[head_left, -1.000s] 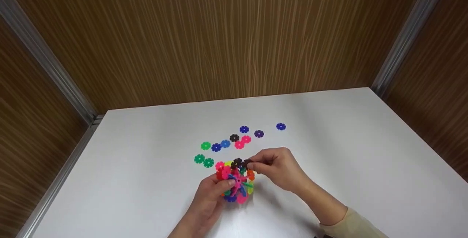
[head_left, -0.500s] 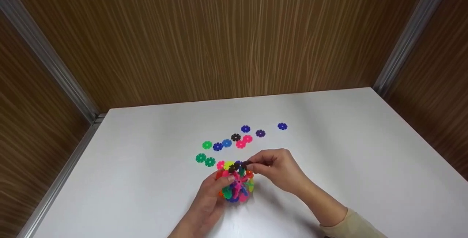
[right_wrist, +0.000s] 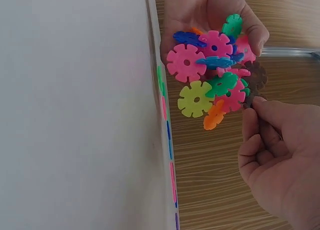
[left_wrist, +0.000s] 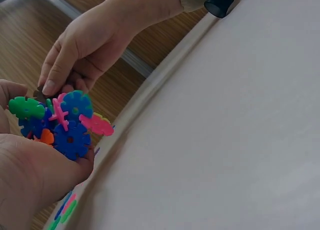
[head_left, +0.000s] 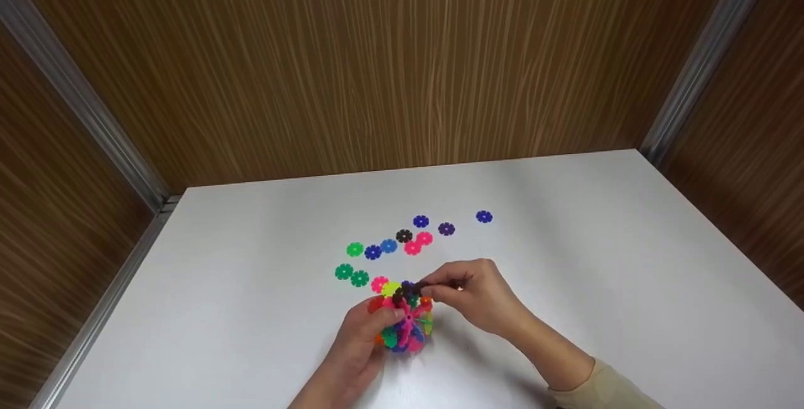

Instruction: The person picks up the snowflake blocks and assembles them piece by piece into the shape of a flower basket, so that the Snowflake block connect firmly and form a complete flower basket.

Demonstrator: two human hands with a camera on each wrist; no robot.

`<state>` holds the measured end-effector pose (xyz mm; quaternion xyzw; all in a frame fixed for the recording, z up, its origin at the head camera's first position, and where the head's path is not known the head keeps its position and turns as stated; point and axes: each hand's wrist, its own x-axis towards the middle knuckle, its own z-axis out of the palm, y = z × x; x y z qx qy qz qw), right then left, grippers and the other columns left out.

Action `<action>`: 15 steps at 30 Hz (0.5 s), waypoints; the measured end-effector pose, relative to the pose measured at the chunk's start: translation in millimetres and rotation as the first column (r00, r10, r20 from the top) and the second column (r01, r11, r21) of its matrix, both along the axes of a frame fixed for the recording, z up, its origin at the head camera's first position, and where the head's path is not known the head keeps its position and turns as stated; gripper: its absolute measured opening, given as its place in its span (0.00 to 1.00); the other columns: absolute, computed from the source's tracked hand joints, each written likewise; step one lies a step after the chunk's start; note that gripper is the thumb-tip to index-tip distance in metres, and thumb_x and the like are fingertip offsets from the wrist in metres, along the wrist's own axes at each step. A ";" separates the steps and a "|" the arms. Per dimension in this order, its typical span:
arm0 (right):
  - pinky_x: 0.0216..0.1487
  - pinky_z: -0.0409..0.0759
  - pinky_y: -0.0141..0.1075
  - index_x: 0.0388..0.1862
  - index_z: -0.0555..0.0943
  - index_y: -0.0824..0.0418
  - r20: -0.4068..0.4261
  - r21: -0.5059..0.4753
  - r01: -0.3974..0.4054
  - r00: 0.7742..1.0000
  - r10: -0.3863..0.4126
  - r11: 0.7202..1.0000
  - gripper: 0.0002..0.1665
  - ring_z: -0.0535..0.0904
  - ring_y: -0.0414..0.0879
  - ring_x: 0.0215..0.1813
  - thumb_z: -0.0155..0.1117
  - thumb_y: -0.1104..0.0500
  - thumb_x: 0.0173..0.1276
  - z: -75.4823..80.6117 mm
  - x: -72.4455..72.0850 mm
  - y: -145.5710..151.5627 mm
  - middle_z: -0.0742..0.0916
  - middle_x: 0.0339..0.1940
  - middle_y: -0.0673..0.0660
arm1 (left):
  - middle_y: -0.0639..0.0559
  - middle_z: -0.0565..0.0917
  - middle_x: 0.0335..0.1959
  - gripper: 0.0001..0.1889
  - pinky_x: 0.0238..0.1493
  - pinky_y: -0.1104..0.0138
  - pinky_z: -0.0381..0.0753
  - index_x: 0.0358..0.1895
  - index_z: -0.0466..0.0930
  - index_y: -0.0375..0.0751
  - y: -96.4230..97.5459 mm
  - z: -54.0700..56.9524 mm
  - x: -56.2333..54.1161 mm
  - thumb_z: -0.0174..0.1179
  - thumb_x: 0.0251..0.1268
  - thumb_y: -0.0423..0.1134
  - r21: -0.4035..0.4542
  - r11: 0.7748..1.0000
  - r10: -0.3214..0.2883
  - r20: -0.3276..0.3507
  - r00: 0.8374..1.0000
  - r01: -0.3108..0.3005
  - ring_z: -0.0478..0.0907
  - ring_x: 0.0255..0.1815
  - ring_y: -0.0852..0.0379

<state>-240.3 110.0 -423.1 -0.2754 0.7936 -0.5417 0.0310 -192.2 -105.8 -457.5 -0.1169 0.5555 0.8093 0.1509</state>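
My left hand (head_left: 361, 337) grips a ball-like cluster of interlocking snowflake discs (right_wrist: 214, 49) in pink, blue, green, yellow and orange. The thumb lies over the cluster's near side in the head view. At its upper right side, my right hand (head_left: 478, 293) pinches a dark brown snowflake disc (right_wrist: 249, 100) between thumb and fingertips. Another dark brown disc (right_wrist: 256, 75) stands out of the cluster beside it. The pinched disc is largely covered by the fingers, so I cannot tell whether its slot is engaged. In the left wrist view, blue discs (left_wrist: 71, 140) face the camera.
Loose snowflake discs lie on the white table (head_left: 251, 308) beyond the hands: green (head_left: 344, 271), blue (head_left: 373, 252), pink (head_left: 412, 248), black (head_left: 404, 236) and purple (head_left: 446, 229). One blue disc (head_left: 484, 216) lies farther right. Wood-grain panels (head_left: 402, 70) wall the back and sides.
The cluster has turned slightly in my left hand, and its dark discs have tipped down. My right hand has shifted a little left and toward me, still pinching the brown disc.
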 end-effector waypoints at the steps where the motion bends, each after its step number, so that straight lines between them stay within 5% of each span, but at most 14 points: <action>1: 0.39 0.86 0.31 0.42 0.94 0.54 0.000 -0.003 -0.002 1.000 0.002 1.000 0.04 0.84 0.46 0.36 0.76 0.60 0.71 0.0 0.4 -0.4 0.93 0.39 0.49 | 0.44 0.80 0.69 0.33 0.81 0.49 0.62 0.72 0.69 0.30 -0.4 -0.1 0.1 0.69 0.66 0.36 -0.001 1.000 0.000 -0.010 1.000 0.000 0.74 0.69 0.46; 15: 0.38 0.85 0.29 0.42 0.94 0.52 0.001 0.050 -0.025 1.000 0.025 0.998 0.05 0.84 0.45 0.36 0.76 0.61 0.70 3.1 2.2 -1.6 0.93 0.38 0.51 | 0.43 0.81 0.66 0.31 0.76 0.55 0.70 0.68 0.71 0.29 -0.1 -0.4 3.4 0.70 0.65 0.36 -0.055 0.998 -0.007 -0.046 0.999 0.004 0.79 0.64 0.48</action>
